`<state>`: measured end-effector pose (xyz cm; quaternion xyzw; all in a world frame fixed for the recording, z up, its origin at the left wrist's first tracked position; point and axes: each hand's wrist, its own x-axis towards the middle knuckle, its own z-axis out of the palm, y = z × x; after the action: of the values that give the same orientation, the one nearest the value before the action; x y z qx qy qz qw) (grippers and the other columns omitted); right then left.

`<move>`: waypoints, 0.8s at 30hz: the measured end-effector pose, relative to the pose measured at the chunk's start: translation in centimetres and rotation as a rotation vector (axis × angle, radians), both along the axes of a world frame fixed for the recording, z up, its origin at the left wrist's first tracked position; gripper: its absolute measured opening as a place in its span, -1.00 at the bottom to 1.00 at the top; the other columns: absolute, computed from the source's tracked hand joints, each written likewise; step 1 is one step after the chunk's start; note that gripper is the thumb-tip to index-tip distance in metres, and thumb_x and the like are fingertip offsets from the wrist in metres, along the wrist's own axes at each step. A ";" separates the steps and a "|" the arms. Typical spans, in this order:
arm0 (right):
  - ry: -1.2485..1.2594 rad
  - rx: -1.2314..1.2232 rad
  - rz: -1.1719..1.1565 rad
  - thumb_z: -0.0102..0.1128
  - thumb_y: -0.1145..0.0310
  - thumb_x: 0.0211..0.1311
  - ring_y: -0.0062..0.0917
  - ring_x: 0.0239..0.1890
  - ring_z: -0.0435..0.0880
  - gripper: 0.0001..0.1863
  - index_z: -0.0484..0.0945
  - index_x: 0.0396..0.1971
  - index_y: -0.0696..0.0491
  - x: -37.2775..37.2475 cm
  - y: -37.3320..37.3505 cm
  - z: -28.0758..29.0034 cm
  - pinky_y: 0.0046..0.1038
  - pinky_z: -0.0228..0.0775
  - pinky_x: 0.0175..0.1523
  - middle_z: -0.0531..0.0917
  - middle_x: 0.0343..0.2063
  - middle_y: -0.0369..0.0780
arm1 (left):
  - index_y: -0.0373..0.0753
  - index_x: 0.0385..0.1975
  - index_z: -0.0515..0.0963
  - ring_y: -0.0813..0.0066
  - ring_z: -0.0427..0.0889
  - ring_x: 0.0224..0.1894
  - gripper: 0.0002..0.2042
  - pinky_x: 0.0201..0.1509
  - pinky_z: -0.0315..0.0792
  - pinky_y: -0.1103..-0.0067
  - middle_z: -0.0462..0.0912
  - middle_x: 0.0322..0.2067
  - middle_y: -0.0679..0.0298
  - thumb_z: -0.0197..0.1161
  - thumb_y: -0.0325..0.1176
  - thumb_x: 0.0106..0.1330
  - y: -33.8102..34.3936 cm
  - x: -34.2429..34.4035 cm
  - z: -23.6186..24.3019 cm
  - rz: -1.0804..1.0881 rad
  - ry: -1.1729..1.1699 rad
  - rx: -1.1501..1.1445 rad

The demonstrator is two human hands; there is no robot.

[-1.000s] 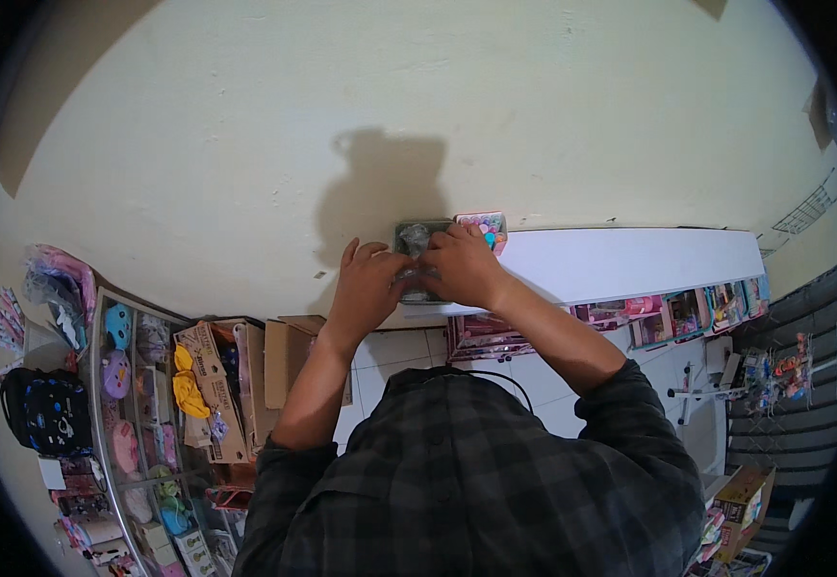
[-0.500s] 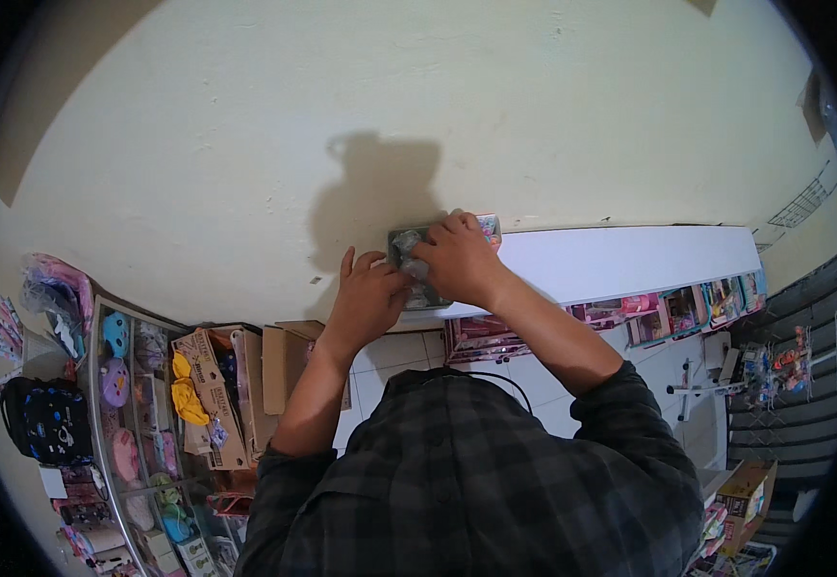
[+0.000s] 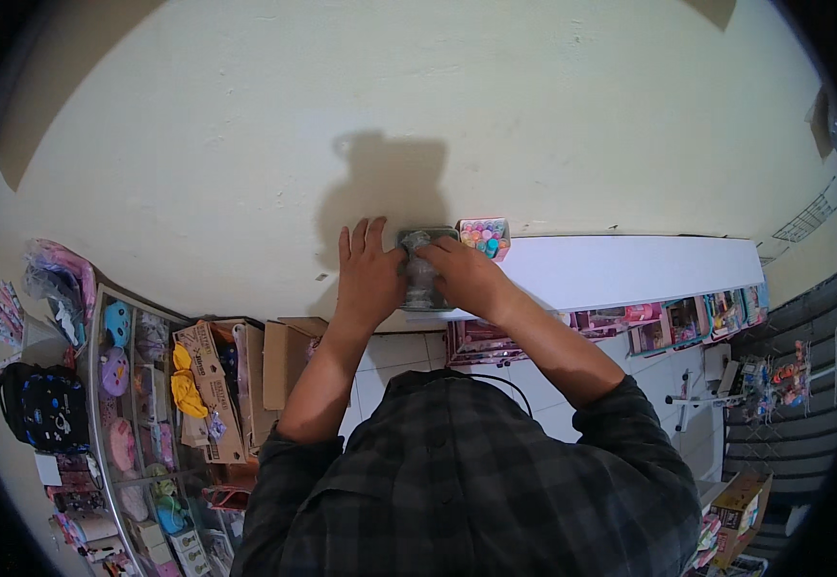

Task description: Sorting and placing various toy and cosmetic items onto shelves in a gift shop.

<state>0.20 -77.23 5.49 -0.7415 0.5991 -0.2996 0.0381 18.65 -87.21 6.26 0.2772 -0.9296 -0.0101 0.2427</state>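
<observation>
- One dark box (image 3: 452, 233), crinkled clear plastic (image 3: 420, 281) inside, on left end of white bench (image 3: 630, 260), near wall.
- Right hand (image 3: 471, 279): fingertips on plastic; can't tell if gripping. Left hand (image 3: 370, 274): fingers spread, thumb by plastic, grasping nothing visible.
- Small box (image 3: 506, 248) of pastel-capped items just right.
- Packaged goods (image 3: 697, 317) below bench front.
- Pale wall (image 3: 572, 115), shadow on it; white tiled floor (image 3: 548, 394).
- Left: toy shelves (image 3: 101, 423), cardboard boxes (image 3: 284, 370). Right: dark slatted shutter (image 3: 774, 438).
</observation>
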 end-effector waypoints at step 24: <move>0.279 -0.143 -0.145 0.37 0.41 0.02 -0.33 -0.09 0.62 -0.74 0.73 -0.21 -0.07 1.3 0.4 0.1 -0.19 0.34 0.06 0.70 -0.30 -0.31 | -0.21 -0.09 0.67 0.02 0.68 -0.10 -0.77 0.00 0.55 0.23 0.64 -0.05 0.05 0.41 -0.36 0.28 -0.5 0.7 -1.6 -0.081 0.320 0.292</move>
<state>1.52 -76.83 5.56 -0.7316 0.6277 -0.2377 -0.1198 19.33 -87.71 4.66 0.2667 -0.8783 -0.1982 0.3439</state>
